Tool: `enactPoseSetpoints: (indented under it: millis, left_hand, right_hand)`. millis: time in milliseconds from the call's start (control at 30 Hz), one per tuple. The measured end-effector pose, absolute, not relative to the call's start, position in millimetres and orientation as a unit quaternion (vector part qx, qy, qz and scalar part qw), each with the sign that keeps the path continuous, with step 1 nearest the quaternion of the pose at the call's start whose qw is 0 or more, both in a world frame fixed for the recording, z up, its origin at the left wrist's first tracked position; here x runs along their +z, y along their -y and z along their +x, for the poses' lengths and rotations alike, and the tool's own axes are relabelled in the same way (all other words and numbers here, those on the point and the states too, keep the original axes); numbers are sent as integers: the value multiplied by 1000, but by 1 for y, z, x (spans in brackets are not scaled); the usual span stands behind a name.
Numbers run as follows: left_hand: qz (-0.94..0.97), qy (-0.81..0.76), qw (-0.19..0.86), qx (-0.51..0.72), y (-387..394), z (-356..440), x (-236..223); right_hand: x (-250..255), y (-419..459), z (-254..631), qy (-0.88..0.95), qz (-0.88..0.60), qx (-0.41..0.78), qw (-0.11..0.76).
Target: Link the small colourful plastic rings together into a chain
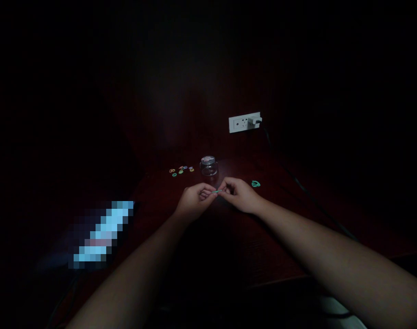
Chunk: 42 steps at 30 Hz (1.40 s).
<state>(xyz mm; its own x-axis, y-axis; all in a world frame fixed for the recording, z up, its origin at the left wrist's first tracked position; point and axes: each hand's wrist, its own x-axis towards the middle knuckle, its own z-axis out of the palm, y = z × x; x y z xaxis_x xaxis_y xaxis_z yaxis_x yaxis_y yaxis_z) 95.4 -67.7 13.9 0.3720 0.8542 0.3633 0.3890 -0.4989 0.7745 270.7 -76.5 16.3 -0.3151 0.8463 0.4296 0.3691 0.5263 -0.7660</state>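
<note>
Between my two hands, just above the dark reddish table, a thin green band, which looks like a small hair tie, is held by its ends. My left hand pinches one end with thumb and forefinger. The other end sits in the fingertips of my right hand. Behind the hands stands a small clear glass jar with a patterned lid on top. Several coloured rings lie loose to the left of the jar. A little clump of green bands rests beyond my right hand.
A lit, blurred-out screen lies at the left. On the back wall is a white power socket with a plug in it. Its dark cable runs down the right side of the table. Surroundings are very dark.
</note>
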Motion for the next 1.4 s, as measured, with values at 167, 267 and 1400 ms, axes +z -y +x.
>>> enactPoseSetpoints:
  millis: [167,267,1400]
  left_hand:
    - [767,-403,308,392,69,96,15]
    - [763,-403,319,393,70,96,17]
    - [786,-390,287,385,74,98,18]
  right_hand:
    - [15,76,270,762,-397,275,431]
    - [16,76,270,763,-395,269,436]
    - [17,77,272,758,-388,287,438]
